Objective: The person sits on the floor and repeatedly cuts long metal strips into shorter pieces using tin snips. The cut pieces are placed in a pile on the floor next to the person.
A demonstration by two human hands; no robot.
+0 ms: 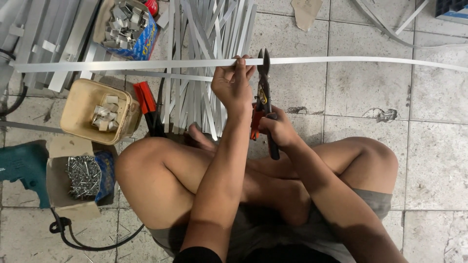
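A long thin metal strip [341, 61] runs across the view from left to right above the tiled floor. My left hand [233, 85] grips it near its middle, fingers curled over its top edge. Just to the right, my right hand [278, 127] holds the orange-handled tin snips [263, 92], whose dark blades point up and meet the strip beside my left fingers. I sit cross-legged on the floor, knees spread under both arms.
A pile of metal strips [204, 29] lies ahead. At left stand a beige tub [80, 107] of small cut pieces, a blue box [146, 41] of brackets, a carton of screws [83, 175], a teal power drill [22, 168] and a second red-handled tool [146, 100].
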